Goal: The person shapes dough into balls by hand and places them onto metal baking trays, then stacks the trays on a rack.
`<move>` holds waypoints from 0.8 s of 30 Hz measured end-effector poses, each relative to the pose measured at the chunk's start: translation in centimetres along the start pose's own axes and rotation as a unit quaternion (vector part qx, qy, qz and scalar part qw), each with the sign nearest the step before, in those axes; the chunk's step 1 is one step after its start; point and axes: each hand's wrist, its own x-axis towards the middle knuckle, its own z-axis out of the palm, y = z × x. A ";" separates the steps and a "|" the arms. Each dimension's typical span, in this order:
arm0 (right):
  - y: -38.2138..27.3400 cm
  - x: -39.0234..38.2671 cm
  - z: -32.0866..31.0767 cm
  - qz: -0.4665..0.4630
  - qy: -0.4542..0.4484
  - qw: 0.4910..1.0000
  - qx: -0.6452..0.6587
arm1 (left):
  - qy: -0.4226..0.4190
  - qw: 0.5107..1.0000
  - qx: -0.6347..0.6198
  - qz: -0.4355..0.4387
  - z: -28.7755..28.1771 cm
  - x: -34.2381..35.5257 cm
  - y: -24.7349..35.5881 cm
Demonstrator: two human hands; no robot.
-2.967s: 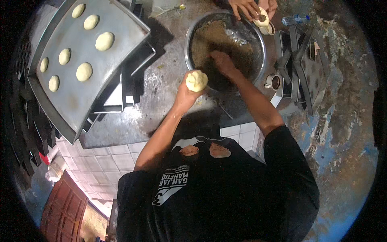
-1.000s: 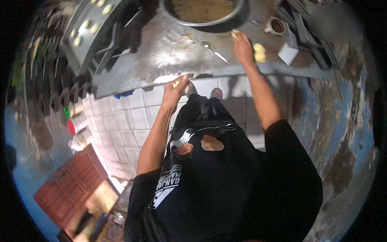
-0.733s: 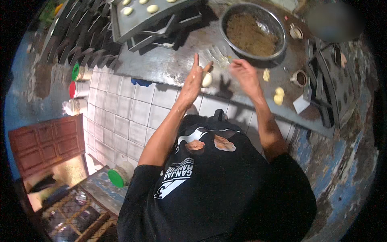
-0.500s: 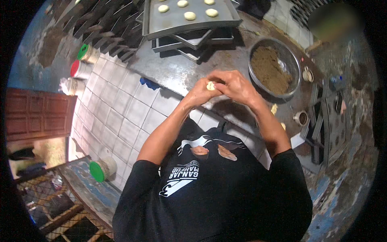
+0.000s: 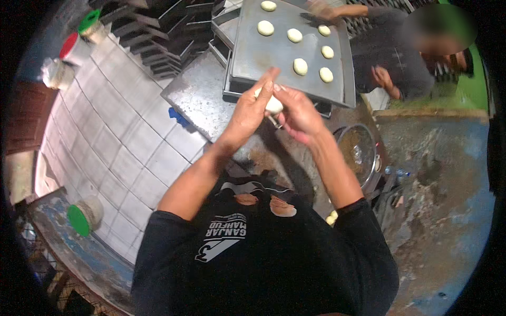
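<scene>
A pale dough ball (image 5: pixel 274 105) sits between my two hands, just short of the metal baking tray (image 5: pixel 250 58). My left hand (image 5: pixel 250 110) holds it from the left, its fingers stretched toward the tray. My right hand (image 5: pixel 300 111) closes on it from the right, thumb and fingers bent around it. Several similar dough balls (image 5: pixel 294 35) lie spaced apart on the tray, which rests on other stacked trays.
A round metal bowl (image 5: pixel 376 160) of brown crumbly filling stands right of my right forearm. Small dough pieces (image 5: pixel 331 217) lie near my right elbow. Another person (image 5: pixel 387 58) stands beyond the tray's right side, one arm reaching over it. Lidded tubs (image 5: pixel 84 216) stand on the left.
My hands have moved forward to the tray's near edge, and more of the dough ball shows between them. The view has turned, and another person has come into sight at the far right.
</scene>
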 end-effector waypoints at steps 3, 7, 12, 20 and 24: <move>-2.2 8.9 -3.1 -0.169 0.093 0.911 -0.365 | 0.101 0.981 -0.054 0.159 -2.8 1.7 0.5; -0.2 17.7 -7.0 -0.254 -0.034 0.631 -0.732 | 0.160 0.967 0.173 0.092 -13.4 0.4 -0.3; 1.7 20.4 -7.0 -0.308 -0.115 0.623 -0.710 | 0.276 0.918 0.277 0.066 -20.9 -5.1 -0.3; -1.4 19.4 -9.2 -0.196 -0.091 0.819 -0.532 | 0.148 0.967 0.205 0.015 -14.4 4.8 -0.5; -4.3 6.7 -4.8 -0.266 0.084 0.841 -0.464 | 0.060 0.986 0.153 -0.037 -10.0 9.1 -1.7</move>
